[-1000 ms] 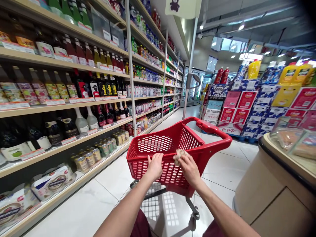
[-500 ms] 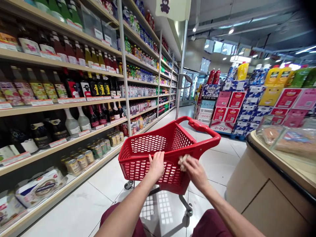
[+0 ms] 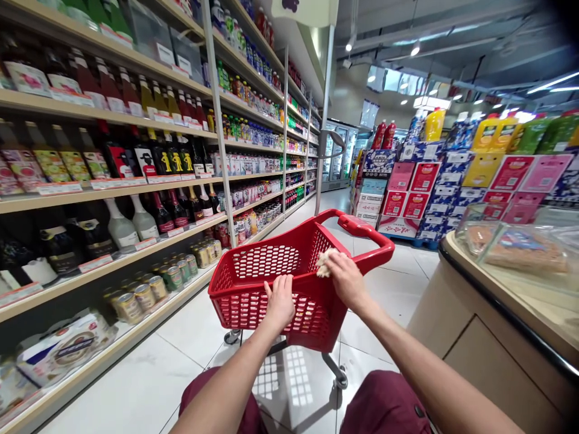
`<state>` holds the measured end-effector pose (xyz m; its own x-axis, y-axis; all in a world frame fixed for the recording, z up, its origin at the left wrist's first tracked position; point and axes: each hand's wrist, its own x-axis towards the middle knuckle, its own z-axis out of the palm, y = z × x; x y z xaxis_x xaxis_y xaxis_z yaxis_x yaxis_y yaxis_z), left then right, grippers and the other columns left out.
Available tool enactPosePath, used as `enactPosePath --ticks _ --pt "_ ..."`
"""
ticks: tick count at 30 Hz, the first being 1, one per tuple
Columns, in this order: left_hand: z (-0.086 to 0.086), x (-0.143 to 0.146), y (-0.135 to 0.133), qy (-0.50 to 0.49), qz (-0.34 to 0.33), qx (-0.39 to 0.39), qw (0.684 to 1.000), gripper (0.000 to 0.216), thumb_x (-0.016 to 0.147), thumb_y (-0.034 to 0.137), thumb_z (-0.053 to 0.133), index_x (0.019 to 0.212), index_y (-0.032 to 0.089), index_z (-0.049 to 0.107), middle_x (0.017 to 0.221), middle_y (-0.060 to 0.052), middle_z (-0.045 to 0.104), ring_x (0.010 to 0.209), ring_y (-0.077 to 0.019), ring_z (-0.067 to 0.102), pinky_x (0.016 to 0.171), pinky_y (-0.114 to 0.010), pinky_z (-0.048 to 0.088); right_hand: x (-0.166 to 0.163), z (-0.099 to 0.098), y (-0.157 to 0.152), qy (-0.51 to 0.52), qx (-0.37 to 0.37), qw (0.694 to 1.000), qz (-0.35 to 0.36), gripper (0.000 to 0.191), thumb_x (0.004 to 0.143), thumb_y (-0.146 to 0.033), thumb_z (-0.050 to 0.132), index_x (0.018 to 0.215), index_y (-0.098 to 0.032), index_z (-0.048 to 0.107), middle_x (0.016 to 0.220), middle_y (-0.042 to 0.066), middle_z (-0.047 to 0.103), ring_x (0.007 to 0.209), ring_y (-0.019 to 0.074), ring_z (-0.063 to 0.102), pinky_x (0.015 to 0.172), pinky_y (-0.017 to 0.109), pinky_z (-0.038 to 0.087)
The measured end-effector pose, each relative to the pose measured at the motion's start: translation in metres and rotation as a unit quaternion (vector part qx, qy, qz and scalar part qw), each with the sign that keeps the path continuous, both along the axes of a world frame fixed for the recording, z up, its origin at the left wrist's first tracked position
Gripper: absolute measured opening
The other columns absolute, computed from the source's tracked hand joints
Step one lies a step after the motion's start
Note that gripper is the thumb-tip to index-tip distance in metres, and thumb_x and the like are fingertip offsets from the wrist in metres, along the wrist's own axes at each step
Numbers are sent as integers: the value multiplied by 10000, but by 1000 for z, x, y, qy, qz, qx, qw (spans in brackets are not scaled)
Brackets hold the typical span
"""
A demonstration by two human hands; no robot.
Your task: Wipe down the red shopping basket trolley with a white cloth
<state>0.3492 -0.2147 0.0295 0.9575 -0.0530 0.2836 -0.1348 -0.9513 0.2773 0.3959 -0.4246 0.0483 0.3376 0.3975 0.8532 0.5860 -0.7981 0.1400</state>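
A red shopping cart [image 3: 271, 265] with perforated plastic sides stands side-on before me on the tiled floor. My left hand [image 3: 279, 301] grips the near upper rim of its basket, fingers hooked over the edge. In my right hand [image 3: 346, 277] is a crumpled cream-coloured cloth [image 3: 324, 263], pressed at the rim near the rear of the basket. The fingers of that hand are closed over the cloth and partly hide it. To the right of my right hand rises the cart's red handle [image 3: 368, 232]. Inside the basket a red perforated flap shows.
Shelves of bottles and cans [image 3: 113, 187] run along the left. A beige counter [image 3: 456, 301] with clear packs of food stands close on the right. Stacked drink cartons [image 3: 407, 193] stand beyond the cart. A metal post [image 3: 324, 120] rises behind it.
My right hand has moved the cloth up from the cart's side panel to the top rim. My left hand keeps its hold on the rim. The view has shifted slightly.
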Motion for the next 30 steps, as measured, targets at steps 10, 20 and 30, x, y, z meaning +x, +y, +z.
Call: enactPosePath --ticks 10,20,30 --pt "2 -1 -2 22 -17 22 999 730 624 46 364 1342 101 248 1417 -107 270 1320 -232 147 1056 -542 31 10 1 -43 -67 18 996 -62 352 859 -140 285 1018 -150 599 1106 115 561 1151 200 404 977 382 347" --pt "-3 0 -3 7 -26 19 999 731 630 64 371 1348 114 242 1416 -95 274 1319 -220 153 1056 -540 38 13 6 -14 -6 38 997 -66 316 834 -130 334 982 -140 612 1119 129 551 1169 242 383 966 443 335" --pt "25 -13 1 39 -32 -20 999 769 585 22 385 1338 136 276 1425 -83 261 1328 -218 136 1062 -529 31 6 24 -29 40 24 995 -85 315 801 -136 353 956 -159 627 1044 127 586 1063 251 464 928 432 356"
